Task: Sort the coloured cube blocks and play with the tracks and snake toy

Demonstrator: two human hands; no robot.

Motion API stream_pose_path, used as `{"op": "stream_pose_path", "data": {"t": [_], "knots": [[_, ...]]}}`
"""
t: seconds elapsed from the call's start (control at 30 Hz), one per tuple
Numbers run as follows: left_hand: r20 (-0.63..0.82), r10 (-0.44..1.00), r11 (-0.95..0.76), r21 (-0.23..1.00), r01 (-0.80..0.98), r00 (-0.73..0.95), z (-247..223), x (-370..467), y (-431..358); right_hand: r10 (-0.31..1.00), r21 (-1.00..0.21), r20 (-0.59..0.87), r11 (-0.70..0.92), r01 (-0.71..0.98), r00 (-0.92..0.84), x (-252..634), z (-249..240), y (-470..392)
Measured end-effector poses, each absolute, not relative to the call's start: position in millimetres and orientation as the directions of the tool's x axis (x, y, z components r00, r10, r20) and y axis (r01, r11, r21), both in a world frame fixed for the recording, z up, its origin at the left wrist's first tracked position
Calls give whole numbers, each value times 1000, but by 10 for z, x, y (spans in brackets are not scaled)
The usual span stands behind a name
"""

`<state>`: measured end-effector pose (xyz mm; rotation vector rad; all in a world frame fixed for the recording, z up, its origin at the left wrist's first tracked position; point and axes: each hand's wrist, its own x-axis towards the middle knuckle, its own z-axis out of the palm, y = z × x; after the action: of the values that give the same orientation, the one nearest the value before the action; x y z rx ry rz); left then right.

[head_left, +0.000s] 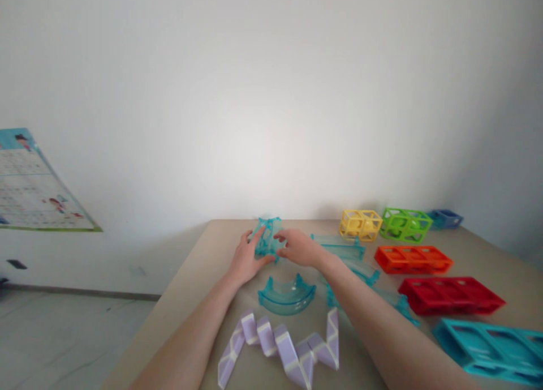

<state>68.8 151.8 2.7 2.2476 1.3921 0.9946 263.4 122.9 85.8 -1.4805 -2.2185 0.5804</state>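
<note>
A translucent teal track piece (pixel 271 238) lay between the left hand (pixel 247 258), fingers spread, and right hand (pixel 299 247), fingers half-curled, grip unclear.

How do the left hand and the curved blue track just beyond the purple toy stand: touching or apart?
Apart. The head view shows it: a strip of tabletop separates the left hand from the curved blue track.

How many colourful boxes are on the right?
6: yellow box, green box, blue box at the back; orange box, red box, turquoise box nearer. Some may be hidden.
</note>
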Motion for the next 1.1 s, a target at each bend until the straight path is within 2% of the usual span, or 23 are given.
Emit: {"op": "stream_pose_path", "data": {"t": [0.1, 0.2, 0.3, 0.37, 0.47, 0.53, 0.63, 0.7, 0.77, 0.87, 0.93, 1.0, 1.1], "knots": [[364, 885, -458, 569, 683, 290, 53, 684, 1494, 873, -484, -58, 399, 779, -484, 2697, 1083, 1034], [353, 898, -432, 588, 684, 263, 73, 695, 1477, 762, -316, -299, 489, 813, -574, 2629, 1252, 795], [354, 906, -415, 631, 655, 232, 73, 701, 1491, 751, -172, -378, 518, 838, -541, 2507, 1293, 662], [390, 904, -413, 684, 601, 178, 68, 694, 1522, 751, -154, -375, 527, 836, -543, 2485, 1279, 671], [465, 885, -421, 768, 483, 31, 88, 659, 1567, 724, -293, -296, 552, 781, -623, 2579, 1268, 788], [506, 860, -432, 786, 441, -59, 134, 630, 1563, 762, -477, -142, 506, 718, -632, 2663, 1273, 892], [567, 818, -480, 767, 426, -100, 223, 615, 1480, 884, -683, 93, 392, 617, -458, 2695, 1249, 1031], [592, 805, -529, 745, 405, -39, 265, 647, 1396, 928, -726, 165, 343, 596, -334, 2636, 1194, 1092], [605, 793, -583, 717, 382, 74, 283, 708, 1315, 946, -755, 173, 307, 580, -275, 2549, 1126, 1118], [629, 759, -641, 677, 361, 168, 292, 792, 1243, 947, -817, 127, 269, 509, -296, 2453, 1059, 1102], [638, 761, -629, 681, 375, 116, 298, 801, 1246, 939, -847, 98, 253, 467, -330, 2446, 1057, 1087], [619, 785, -560, 714, 420, -5, 298, 759, 1298, 946, -853, 80, 228, 469, -314, 2483, 1071, 1096], [551, 806, -374, 756, 537, -214, 253, 636, 1452, 983, -807, 54, 145, 573, -173, 2586, 1072, 1169]]}}
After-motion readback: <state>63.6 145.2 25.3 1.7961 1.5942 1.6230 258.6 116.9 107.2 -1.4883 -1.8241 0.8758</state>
